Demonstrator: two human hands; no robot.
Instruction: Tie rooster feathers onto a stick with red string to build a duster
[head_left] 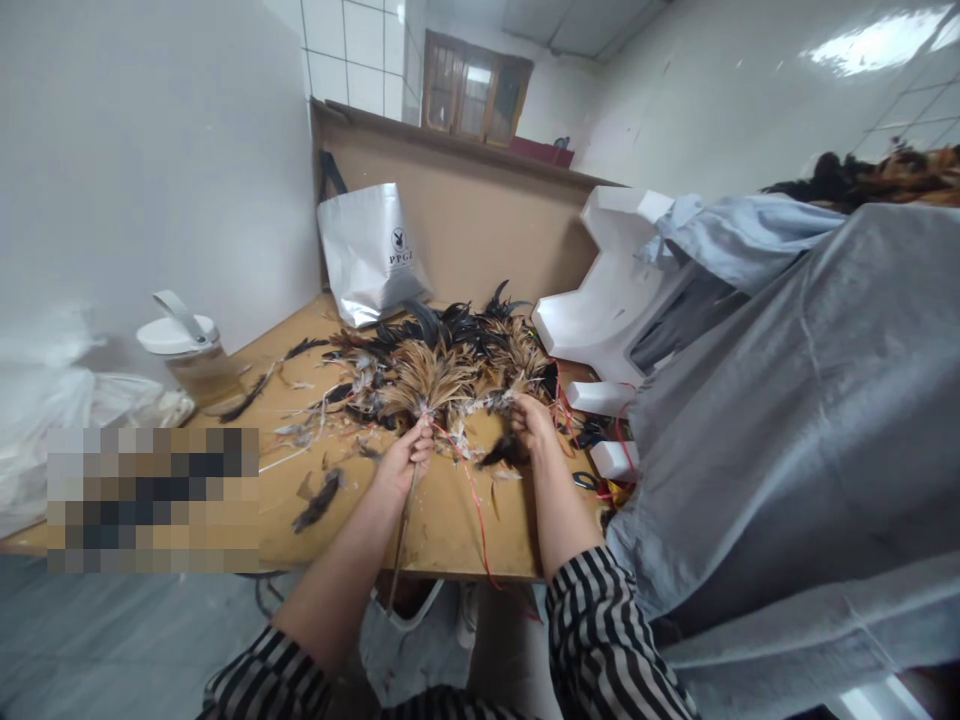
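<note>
My left hand (409, 455) is closed round the thin stick of a feather duster (427, 385), just under its fan of tan feathers. The stick (403, 530) slants down past the table's front edge. A red string (478, 500) trails from near the binding over the edge. To the right, my right hand (532, 422) pinches the whitish, fluffy ends of feathers; how many is hidden by the fingers. Behind both hands lies a heap of black and brown feathers (450, 325). A dark loose feather (501, 452) lies beside my right wrist.
A silver bag (367, 255) stands at the back, a lidded jug (191, 355) at the left. White foam pieces (600, 398), scissors (585, 481) and grey cloth (787, 420) crowd the right. Loose feathers (319, 503) litter the wooden table (465, 550).
</note>
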